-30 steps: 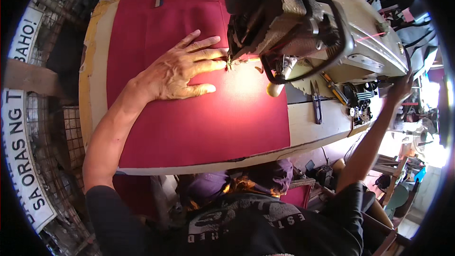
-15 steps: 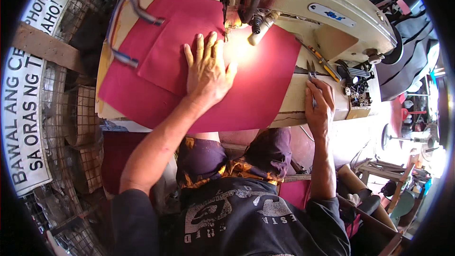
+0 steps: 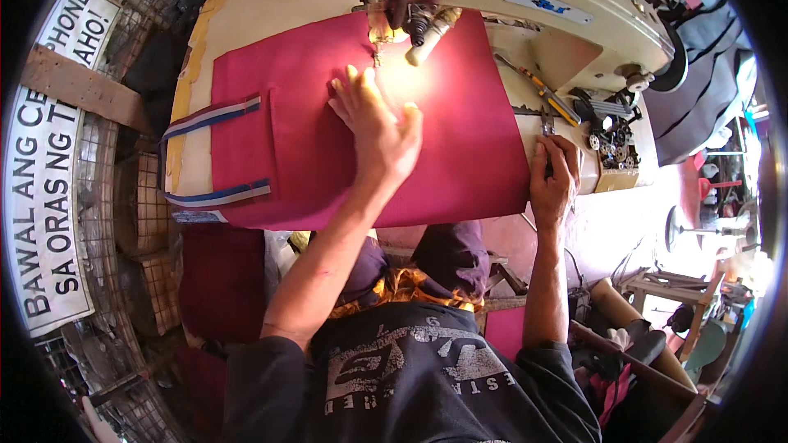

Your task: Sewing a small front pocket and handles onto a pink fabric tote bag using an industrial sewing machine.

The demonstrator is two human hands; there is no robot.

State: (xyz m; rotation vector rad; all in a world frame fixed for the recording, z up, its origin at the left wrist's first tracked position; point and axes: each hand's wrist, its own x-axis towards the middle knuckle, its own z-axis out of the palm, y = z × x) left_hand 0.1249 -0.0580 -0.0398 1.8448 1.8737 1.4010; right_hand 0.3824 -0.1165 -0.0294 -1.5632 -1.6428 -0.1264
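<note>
A maroon fabric piece (image 3: 468, 172) lies across the sewing machine table, its upper part under the needle area (image 3: 377, 51). A striped webbing strap (image 3: 217, 117) forms a loop at its left side, with both ends on the fabric. My left hand (image 3: 382, 127) is over the fabric just below the needle, fingers stretched and thumb apart, holding nothing. At the table's right part, my right hand (image 3: 556, 176) has its fingers curled over a pair of thread snips (image 3: 547, 121). The blades point away from me; the handles are mostly hidden under the fingers.
The sewing machine arm (image 3: 599, 16) spans the far right, with a lit lamp (image 3: 431, 39) by the needle. A yellow-handled tool (image 3: 558, 107) lies beside the snips, near a box of bobbins and small metal parts (image 3: 616, 143). Wire mesh (image 3: 156, 221) stands on the left.
The fabric has turned and shifted, so the strap ends now lie nearly level and lower. My left hand has moved slightly right. My right hand and the snips have come down a little.
</note>
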